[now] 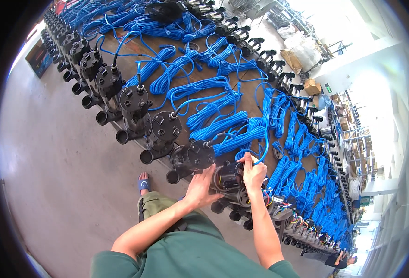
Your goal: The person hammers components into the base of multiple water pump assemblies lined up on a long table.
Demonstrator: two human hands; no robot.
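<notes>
Single head view: left fisheye worn on person's head, looking steeply down and forward over green shirt at near edge. Forearms reach away from lens; left hand and right hand close, just right of or near centre. Long table slants across, shrinking toward far left and far right. Floor spreads left. Wide lens reaches shelving far right; edges bow toward dark round rim.
</notes>
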